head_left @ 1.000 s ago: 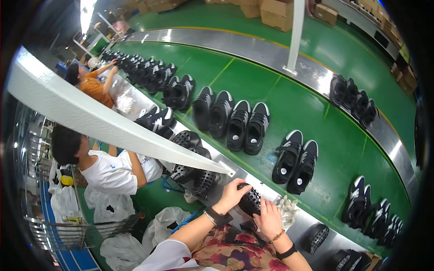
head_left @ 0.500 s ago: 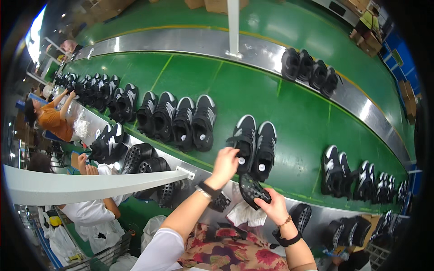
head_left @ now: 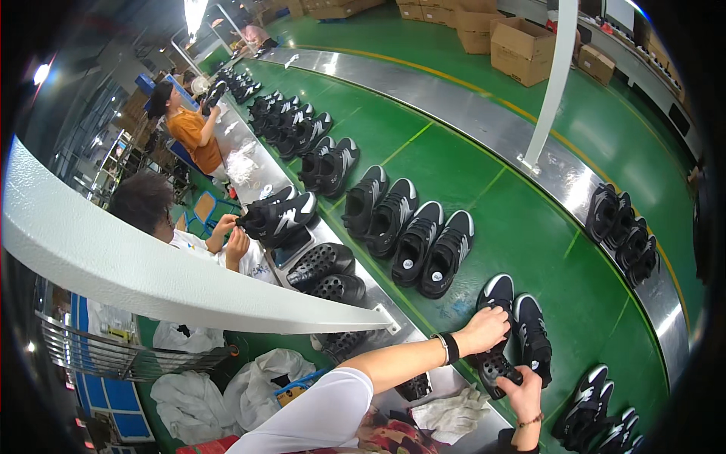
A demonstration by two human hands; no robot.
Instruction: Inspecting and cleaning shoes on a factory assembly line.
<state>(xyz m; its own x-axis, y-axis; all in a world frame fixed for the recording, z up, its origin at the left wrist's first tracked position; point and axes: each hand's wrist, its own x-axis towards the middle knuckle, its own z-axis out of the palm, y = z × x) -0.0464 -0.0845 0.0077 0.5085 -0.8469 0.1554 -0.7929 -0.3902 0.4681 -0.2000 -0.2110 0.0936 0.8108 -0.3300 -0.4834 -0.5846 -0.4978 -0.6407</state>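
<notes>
My left hand point(head_left: 485, 331) is closed on the upper of a black-and-white sneaker point(head_left: 497, 289) standing on the green belt, its fingers at the tongue and opening. My right hand point(head_left: 523, 393) grips the end of a black perforated plastic shoe tree point(head_left: 497, 368), whose front part is at that sneaker's opening. How far the shoe tree reaches inside is hidden by my hands. Right beside it stands a matching sneaker point(head_left: 532, 330), close to my right hand. White gloves point(head_left: 451, 415) lie on the metal ledge below my hands.
More sneakers point(head_left: 431, 246) stand in pairs along the green belt point(head_left: 491, 219). Other shoe trees point(head_left: 321, 265) lie on the metal ledge. A white post point(head_left: 189, 280) crosses at left. Co-workers in white point(head_left: 185, 240) and orange point(head_left: 190, 130) handle shoes. Cardboard boxes point(head_left: 522, 51) stand beyond.
The view has swung left, so the belt and shoes appear further right. My right hand has brought the shoe tree up from the ledge's edge to the sneaker's opening. My left hand stays at that sneaker.
</notes>
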